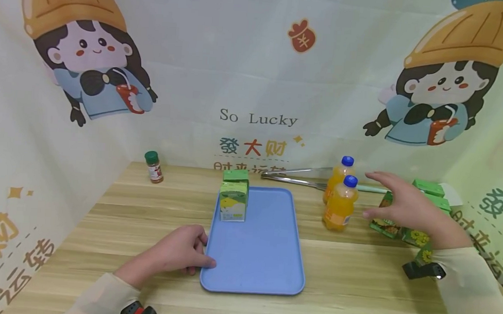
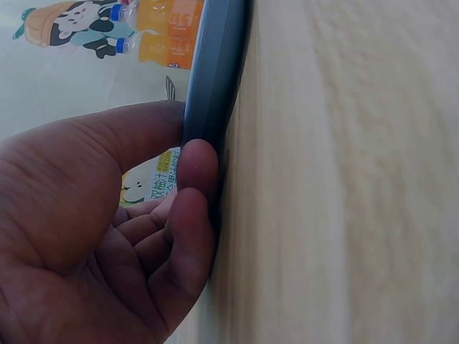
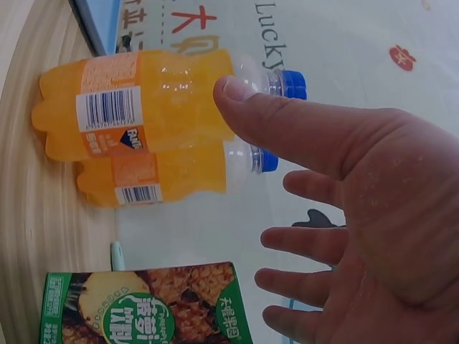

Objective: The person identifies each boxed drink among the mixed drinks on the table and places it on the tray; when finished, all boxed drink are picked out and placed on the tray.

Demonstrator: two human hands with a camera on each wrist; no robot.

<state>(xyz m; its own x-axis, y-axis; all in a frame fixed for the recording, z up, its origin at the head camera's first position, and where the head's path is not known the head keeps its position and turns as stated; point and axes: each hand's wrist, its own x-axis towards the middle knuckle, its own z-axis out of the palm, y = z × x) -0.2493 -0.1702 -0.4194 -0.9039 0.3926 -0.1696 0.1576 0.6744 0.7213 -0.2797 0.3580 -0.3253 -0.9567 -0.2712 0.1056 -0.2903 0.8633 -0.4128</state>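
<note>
A blue tray lies on the wooden table. My left hand pinches its left rim near the front corner, the thumb over the top and curled fingertips against the side, as the left wrist view shows at the tray edge. Green juice cartons stand at the tray's back left. To the right of the tray, two orange drink bottles with blue caps stand one behind the other. My right hand hovers just right of them, fingers spread and holding nothing. A pineapple drink carton stands below that hand in its wrist view.
Several more green cartons stand at the right, partly behind my right hand and forearm. Metal tongs lie along the back edge behind the bottles. A green-capped spice jar stands at the back left. A printed cloth hangs behind the table.
</note>
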